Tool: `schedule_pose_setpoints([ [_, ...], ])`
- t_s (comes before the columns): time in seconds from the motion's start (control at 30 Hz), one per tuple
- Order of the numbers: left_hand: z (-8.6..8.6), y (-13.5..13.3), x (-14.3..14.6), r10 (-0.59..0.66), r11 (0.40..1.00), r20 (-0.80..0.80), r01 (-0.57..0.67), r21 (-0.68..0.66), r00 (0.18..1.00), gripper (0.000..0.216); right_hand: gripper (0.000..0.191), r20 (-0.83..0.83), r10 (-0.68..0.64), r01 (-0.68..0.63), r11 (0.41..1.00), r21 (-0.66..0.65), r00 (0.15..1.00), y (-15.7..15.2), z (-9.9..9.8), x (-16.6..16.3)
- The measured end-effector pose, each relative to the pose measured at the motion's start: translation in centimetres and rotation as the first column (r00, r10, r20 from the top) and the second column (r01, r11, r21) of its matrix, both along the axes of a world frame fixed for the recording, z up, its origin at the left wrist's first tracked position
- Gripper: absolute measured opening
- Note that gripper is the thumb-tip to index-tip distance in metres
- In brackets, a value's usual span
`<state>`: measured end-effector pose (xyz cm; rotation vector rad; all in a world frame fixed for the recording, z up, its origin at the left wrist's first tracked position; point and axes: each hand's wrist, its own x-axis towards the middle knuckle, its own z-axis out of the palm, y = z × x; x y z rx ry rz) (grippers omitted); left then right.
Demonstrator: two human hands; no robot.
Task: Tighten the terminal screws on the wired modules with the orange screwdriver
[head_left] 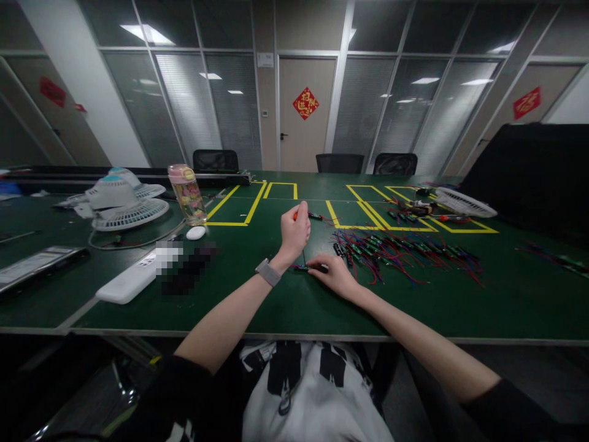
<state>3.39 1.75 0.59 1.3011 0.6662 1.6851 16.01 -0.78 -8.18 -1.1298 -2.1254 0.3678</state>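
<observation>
My left hand (294, 234) is closed in a fist around an upright screwdriver (304, 258). A bit of orange handle shows at the fist, and the thin shaft points down at a small green circuit board (300, 268). Whether the tip touches the board is too small to tell. My right hand (338, 277) rests low on the table with thumb and fingers pinching the right end of that board. Right beside it lies a pile of similar boards (368, 245) with red and blue wires. Another wired board (315, 216) lies just beyond my left fist.
The green table (276, 313) carries yellow tape outlines (248, 212). To the left are a white power strip (133, 279), a white oval object (196, 232), a bottle (188, 195) and white fans (124, 202). A fan grille (464, 202) and a large dark panel (529, 178) stand right.
</observation>
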Motion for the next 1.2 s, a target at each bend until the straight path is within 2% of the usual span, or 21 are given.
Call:
schedule_pose_setpoints([
  [0.27, 0.0, 0.1, -0.1, -0.060, 0.998, -0.024, 0.060, -0.002, 0.998, 0.046, 0.013, -0.056, 0.055, -0.057, 0.997, -0.042, 0.997, 0.3, 0.1, 0.1],
  [0.37, 0.1, 0.3, -0.2, -0.192, 0.981, -0.068, 0.192, -0.007, 0.979, 0.046, 0.012, -0.073, 0.047, -0.051, 0.997, -0.054, 0.996, 0.6, -0.1, 0.2],
  [0.5, 0.1, 0.9, -0.3, -0.430, 0.903, -0.059, 0.428, -0.046, 0.901, 0.042, 0.012, -0.093, 0.061, -0.069, 0.995, -0.077, 0.994, 0.9, -0.3, 0.2],
  [0.6, -0.1, 0.7, -0.5, -0.493, 0.869, -0.099, 0.495, -0.013, 0.864, 0.032, 0.011, -0.100, 0.069, -0.077, 0.994, -0.079, 0.993, 1.0, -0.4, 0.2],
  [0.7, -0.1, 0.3, -1.6, -0.432, 0.892, -0.218, 0.451, 0.044, 0.875, 0.028, 0.010, -0.093, 0.080, -0.086, 0.994, -0.063, 0.992, 1.1, -0.5, 0.3],
  [0.83, 0.2, 0.3, -4.0, -0.286, 0.934, -0.338, 0.339, 0.109, 0.897, 0.025, 0.011, -0.074, 0.083, -0.087, 0.995, -0.057, 0.994, 1.1, -0.5, 0.3],
  [0.93, 0.5, 0.4, -5.4, -0.312, 0.924, -0.355, 0.368, 0.102, 0.881, 0.029, 0.010, -0.060, 0.068, -0.071, 0.996, -0.053, 0.996, 1.2, -0.4, 0.2],
  [1.1, 1.1, -0.2, -5.3, -0.174, 0.953, -0.449, 0.265, 0.147, 0.876, 0.029, 0.008, -0.058, 0.075, -0.078, 0.996, -0.051, 0.995, 1.2, -0.1, 0.0],
  [1.2, 1.2, -0.6, -4.8, -0.190, 0.941, -0.465, 0.295, 0.165, 0.865, 0.028, 0.007, -0.067, 0.079, -0.082, 0.996, -0.045, 0.995, 1.2, -0.1, 0.0],
])
